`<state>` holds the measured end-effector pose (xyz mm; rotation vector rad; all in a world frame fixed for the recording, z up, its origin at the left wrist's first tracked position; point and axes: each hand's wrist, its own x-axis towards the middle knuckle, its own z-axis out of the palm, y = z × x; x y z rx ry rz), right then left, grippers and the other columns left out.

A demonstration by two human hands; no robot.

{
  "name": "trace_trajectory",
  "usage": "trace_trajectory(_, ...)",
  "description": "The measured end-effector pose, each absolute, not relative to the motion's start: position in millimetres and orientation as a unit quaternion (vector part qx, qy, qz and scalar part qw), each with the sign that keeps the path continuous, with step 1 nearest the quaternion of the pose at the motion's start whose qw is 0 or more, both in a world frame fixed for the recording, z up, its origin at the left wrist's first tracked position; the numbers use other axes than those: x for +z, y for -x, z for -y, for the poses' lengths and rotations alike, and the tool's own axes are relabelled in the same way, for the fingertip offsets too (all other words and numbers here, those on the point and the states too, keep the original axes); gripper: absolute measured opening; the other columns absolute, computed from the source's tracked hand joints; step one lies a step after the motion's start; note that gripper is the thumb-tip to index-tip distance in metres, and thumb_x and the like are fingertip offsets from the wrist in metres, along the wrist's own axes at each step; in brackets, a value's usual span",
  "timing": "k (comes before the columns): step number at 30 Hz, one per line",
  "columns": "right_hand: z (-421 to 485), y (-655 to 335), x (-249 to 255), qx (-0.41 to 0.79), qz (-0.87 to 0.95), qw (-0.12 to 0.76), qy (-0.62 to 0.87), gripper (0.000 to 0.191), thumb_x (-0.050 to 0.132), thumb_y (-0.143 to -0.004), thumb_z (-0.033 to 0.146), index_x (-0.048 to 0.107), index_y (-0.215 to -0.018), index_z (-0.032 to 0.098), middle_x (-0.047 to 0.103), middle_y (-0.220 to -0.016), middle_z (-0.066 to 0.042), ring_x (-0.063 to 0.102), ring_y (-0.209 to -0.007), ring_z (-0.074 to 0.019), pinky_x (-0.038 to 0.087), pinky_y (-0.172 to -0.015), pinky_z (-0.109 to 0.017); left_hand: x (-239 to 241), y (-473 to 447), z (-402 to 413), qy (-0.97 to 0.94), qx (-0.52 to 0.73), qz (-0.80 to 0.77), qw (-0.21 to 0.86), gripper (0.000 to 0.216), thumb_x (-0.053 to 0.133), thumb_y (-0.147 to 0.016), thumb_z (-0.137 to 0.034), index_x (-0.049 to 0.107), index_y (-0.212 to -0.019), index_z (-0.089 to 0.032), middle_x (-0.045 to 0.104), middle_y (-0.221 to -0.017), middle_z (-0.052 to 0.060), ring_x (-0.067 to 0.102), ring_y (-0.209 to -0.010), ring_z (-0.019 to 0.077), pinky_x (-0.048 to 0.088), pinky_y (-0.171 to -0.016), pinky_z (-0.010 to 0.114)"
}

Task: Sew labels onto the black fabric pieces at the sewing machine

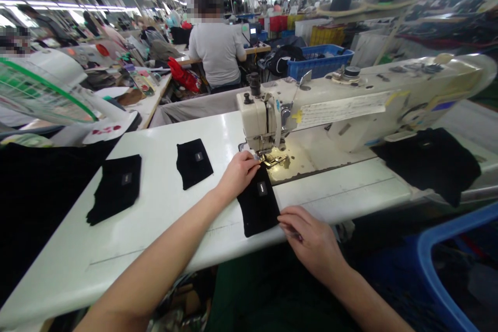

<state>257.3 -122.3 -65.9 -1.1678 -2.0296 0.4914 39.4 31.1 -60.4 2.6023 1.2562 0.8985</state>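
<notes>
A small black fabric piece (259, 202) with a white label lies on the white table (155, 218), its far end under the presser foot of a cream sewing machine (268, 119). My left hand (238, 174) rests on the piece's far left edge beside the needle, fingers curled and pressed on the cloth. My right hand (307, 236) pinches the piece's near right corner at the table's front edge.
Two more black labelled pieces (193, 162) (116, 187) lie to the left on the table. A black fabric pile (430, 163) sits right of the machine. A blue bin (447, 270) stands at lower right. A person in a grey shirt (218, 52) sits ahead, back turned. A green-rimmed fan (42, 88) is at left.
</notes>
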Motion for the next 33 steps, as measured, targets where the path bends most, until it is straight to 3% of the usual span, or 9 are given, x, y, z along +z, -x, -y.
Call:
trace_trajectory(13, 121.3, -255.4, -61.1, 0.193, 0.800, 0.320, 0.470, 0.034, 0.050, -0.078, 0.001, 0.065, -0.102, 0.020, 0.068, -0.104, -0.007, 0.065, -0.086, -0.0183, 0.051, -0.072, -0.027, -60.8, -35.5, -32.7, -0.857, 0.310, -0.400, 0.093, 0.019, 0.061, -0.091, -0.016, 0.077, -0.100, -0.017, 0.063, -0.097, 0.009, 0.060, -0.092, 0.0217, 0.053, -0.086, 0.040)
trace_trajectory(21, 117.0, -256.0, -53.8, 0.169, 0.816, 0.282, 0.476, 0.027, 0.053, -0.083, 0.004, 0.066, -0.102, 0.019, 0.068, -0.103, -0.007, 0.065, -0.082, -0.0184, 0.049, -0.068, -0.027, -53.8, -36.3, -32.4, -0.870, 0.260, -0.416, 0.057, 0.021, 0.057, -0.091, -0.015, 0.074, -0.105, -0.016, 0.062, -0.100, 0.011, 0.059, -0.094, 0.0238, 0.054, -0.088, 0.043)
trace_trajectory(25, 119.9, -260.5, -52.3, 0.164, 0.833, 0.244, 0.470, 0.036, 0.052, -0.081, 0.004, 0.066, -0.111, 0.019, 0.066, -0.109, -0.008, 0.066, -0.084, -0.0188, 0.050, -0.067, -0.027, -36.9, -44.3, 13.3, -0.887, 0.212, -0.409, 0.022, 0.026, 0.050, -0.092, -0.010, 0.070, -0.108, -0.014, 0.062, -0.111, 0.015, 0.059, -0.100, 0.0264, 0.055, -0.088, 0.046)
trace_trajectory(29, 121.7, -265.8, -52.0, 0.152, 0.844, 0.222, 0.464, 0.042, 0.051, -0.080, 0.004, 0.065, -0.117, 0.019, 0.065, -0.107, -0.008, 0.065, -0.083, -0.0196, 0.049, -0.066, -0.028, -23.9, -51.3, 78.8, -0.927, 0.174, -0.318, 0.100, 0.020, 0.051, -0.096, -0.018, 0.069, -0.104, -0.015, 0.065, -0.106, 0.012, 0.061, -0.098, 0.0248, 0.059, -0.081, 0.040)
trace_trajectory(33, 120.8, -267.9, -51.5, 0.154, 0.845, 0.214, 0.466, 0.044, 0.052, -0.080, 0.003, 0.065, -0.118, 0.021, 0.065, -0.105, -0.007, 0.064, -0.082, -0.0187, 0.048, -0.067, -0.027, -25.0, -49.4, 105.9, -0.939, 0.153, -0.294, 0.092, 0.030, 0.048, -0.097, -0.018, 0.061, -0.123, -0.012, 0.065, -0.114, 0.015, 0.060, -0.109, 0.0274, 0.061, -0.087, 0.041)
